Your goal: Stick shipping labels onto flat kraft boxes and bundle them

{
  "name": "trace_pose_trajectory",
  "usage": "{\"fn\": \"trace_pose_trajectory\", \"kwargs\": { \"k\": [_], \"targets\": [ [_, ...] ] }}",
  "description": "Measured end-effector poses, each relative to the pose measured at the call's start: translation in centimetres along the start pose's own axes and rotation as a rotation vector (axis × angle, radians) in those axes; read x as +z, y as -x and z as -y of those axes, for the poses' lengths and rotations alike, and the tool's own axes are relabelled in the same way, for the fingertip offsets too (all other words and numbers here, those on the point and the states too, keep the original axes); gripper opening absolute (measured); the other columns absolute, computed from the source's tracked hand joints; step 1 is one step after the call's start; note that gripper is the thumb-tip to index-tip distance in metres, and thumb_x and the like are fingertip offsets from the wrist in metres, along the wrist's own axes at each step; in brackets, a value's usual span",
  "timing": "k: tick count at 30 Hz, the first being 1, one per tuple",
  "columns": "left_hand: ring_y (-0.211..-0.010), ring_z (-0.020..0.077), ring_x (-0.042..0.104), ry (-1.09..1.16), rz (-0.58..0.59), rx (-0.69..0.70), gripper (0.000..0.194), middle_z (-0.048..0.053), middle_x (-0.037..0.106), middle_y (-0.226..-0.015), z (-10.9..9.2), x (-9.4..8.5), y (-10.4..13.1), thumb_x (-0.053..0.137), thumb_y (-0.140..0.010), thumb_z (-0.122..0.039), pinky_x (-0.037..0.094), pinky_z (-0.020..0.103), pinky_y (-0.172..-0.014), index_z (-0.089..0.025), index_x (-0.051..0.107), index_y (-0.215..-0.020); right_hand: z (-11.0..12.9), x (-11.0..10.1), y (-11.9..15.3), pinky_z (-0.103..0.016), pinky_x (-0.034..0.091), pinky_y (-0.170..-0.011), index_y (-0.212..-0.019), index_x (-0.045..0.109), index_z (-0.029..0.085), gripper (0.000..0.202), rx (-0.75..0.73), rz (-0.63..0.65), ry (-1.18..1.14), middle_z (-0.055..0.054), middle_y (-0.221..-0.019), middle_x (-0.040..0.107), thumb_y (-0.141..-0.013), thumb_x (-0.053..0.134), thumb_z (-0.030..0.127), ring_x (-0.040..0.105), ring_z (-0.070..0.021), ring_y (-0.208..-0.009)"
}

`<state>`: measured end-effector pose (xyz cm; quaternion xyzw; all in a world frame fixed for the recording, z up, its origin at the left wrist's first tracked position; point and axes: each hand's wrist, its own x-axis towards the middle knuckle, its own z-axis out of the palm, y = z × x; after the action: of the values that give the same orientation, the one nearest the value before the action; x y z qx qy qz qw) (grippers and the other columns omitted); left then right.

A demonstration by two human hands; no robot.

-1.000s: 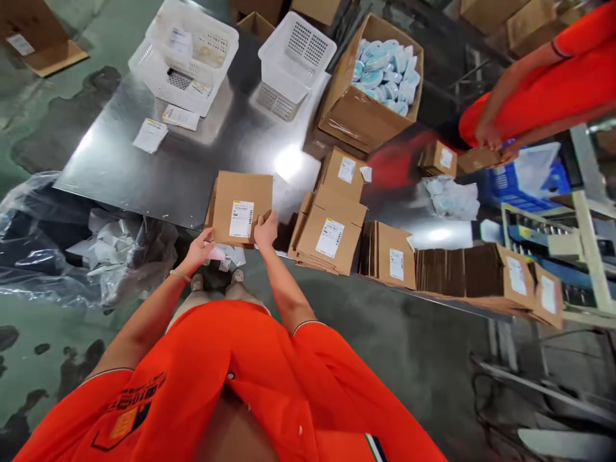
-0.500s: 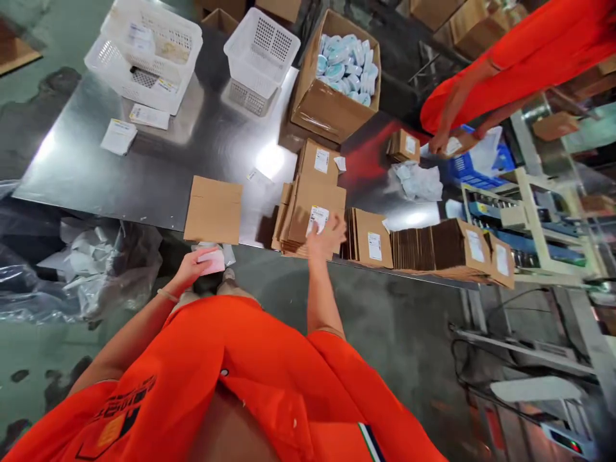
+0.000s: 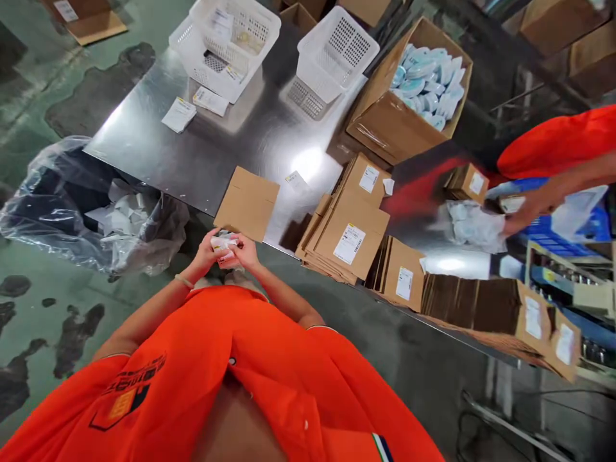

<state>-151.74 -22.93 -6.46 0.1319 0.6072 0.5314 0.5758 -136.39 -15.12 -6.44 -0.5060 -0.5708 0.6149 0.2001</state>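
Close to my body, just off the table's near edge, my left hand (image 3: 206,254) is closed on a small stack of white and pink labels (image 3: 224,245). My right hand (image 3: 247,252) pinches the same stack from the other side. Above my hands, a plain brown cardboard piece (image 3: 248,204) lies flat at the table edge. To its right stands a pile of flattened cartons (image 3: 332,239), with a white label (image 3: 350,244) on the top one. A loose label sheet (image 3: 297,181) lies between them.
White baskets (image 3: 338,54) and a box of round blue-white packs (image 3: 409,133) stand at the back of the metal table (image 3: 158,168). More folded cartons (image 3: 469,305) line the right edge. A lined bin (image 3: 52,212) sits left. Another person's arm (image 3: 553,199) reaches in at right.
My right hand has left the carton pile and joined my left hand at the labels. The view has turned, shifting the table items rightward. The other person's arm now reaches toward a plastic bag.
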Motion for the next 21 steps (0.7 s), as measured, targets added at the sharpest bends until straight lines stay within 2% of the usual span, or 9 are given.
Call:
{"fn": "trace_pose_trajectory", "kwargs": {
  "k": [2, 5, 11, 14, 17, 19, 21],
  "targets": [
    [-0.092, 0.0286, 0.076, -0.105, 0.033, 0.051, 0.073, 0.007, 0.082, -0.097, -0.2, 0.4, -0.1, 0.104, -0.048, -0.043, 0.063, 0.040, -0.088, -0.017, 0.080, -0.111, 0.2, -0.1, -0.5, -0.028, 0.050, -0.070, -0.091, 0.071, 0.025, 0.018, 0.018, 0.023, -0.018, 0.007, -0.068, 0.062, -0.074, 0.076, 0.028, 0.057, -0.0165, -0.067],
    [-0.091, 0.0322, 0.076, -0.223, 0.090, 0.036, 0.056, 0.010, 0.082, -0.091, -0.8, 0.7, -1.3, 0.101, -0.049, -0.043, 0.063, 0.042, -0.085, -0.016, 0.084, -0.095, 0.1, -0.7, -0.7, -0.029, 0.053, -0.072, -0.086, 0.071, 0.024, 0.015, 0.066, 0.028, -0.050, 0.005, -0.071, 0.066, -0.073, 0.078, 0.027, 0.061, -0.0177, -0.071],
    [-0.086, 0.0326, 0.077, -0.385, 0.111, 0.049, 0.048, 0.009, 0.083, -0.087, -1.3, 1.7, -3.8, 0.094, -0.047, -0.031, 0.060, 0.040, -0.077, -0.016, 0.086, -0.091, -0.7, -2.3, -1.7, -0.028, 0.054, -0.069, -0.086, 0.069, 0.024, 0.023, 0.116, -0.032, -0.097, 0.006, -0.071, 0.065, -0.068, 0.082, 0.029, 0.061, -0.0168, -0.068],
    [-0.090, 0.0335, 0.077, -0.424, 0.128, 0.068, 0.048, 0.010, 0.084, -0.093, -1.2, 2.1, -4.6, 0.091, -0.049, -0.030, 0.061, 0.041, -0.083, -0.016, 0.086, -0.095, -1.4, -2.2, -1.8, -0.030, 0.056, -0.073, -0.085, 0.069, 0.024, 0.017, 0.087, -0.078, -0.053, 0.004, -0.071, 0.066, -0.073, 0.079, 0.032, 0.063, -0.0184, -0.070],
    [-0.090, 0.0334, 0.077, -0.435, 0.133, 0.052, 0.051, 0.010, 0.084, -0.092, -1.0, 2.1, -5.2, 0.093, -0.050, -0.030, 0.060, 0.041, -0.084, -0.015, 0.086, -0.098, -2.0, -1.9, -1.0, -0.033, 0.058, -0.079, -0.082, 0.071, 0.025, 0.008, 0.012, -0.142, 0.090, 0.002, -0.073, 0.068, -0.083, 0.073, 0.033, 0.067, -0.0208, -0.077],
    [-0.088, 0.0332, 0.077, -0.402, 0.124, 0.020, 0.054, 0.010, 0.083, -0.088, -0.6, 1.8, -5.5, 0.097, -0.047, -0.032, 0.060, 0.041, -0.082, -0.015, 0.086, -0.097, -2.0, -2.1, -0.7, -0.036, 0.059, -0.089, -0.081, 0.071, 0.024, 0.009, -0.062, -0.166, 0.179, -0.001, -0.085, 0.073, -0.088, 0.070, 0.030, 0.071, -0.0232, -0.090],
    [-0.085, 0.0331, 0.076, -0.334, 0.152, -0.028, 0.058, 0.011, 0.082, -0.084, 0.2, 1.2, -5.6, 0.102, -0.041, -0.037, 0.061, 0.043, -0.081, -0.014, 0.085, -0.092, -1.5, -2.8, -1.4, -0.039, 0.057, -0.097, -0.080, 0.071, 0.024, 0.010, -0.114, -0.201, 0.219, -0.006, -0.107, 0.076, -0.089, 0.068, 0.026, 0.071, -0.0252, -0.107]
  ]
}}
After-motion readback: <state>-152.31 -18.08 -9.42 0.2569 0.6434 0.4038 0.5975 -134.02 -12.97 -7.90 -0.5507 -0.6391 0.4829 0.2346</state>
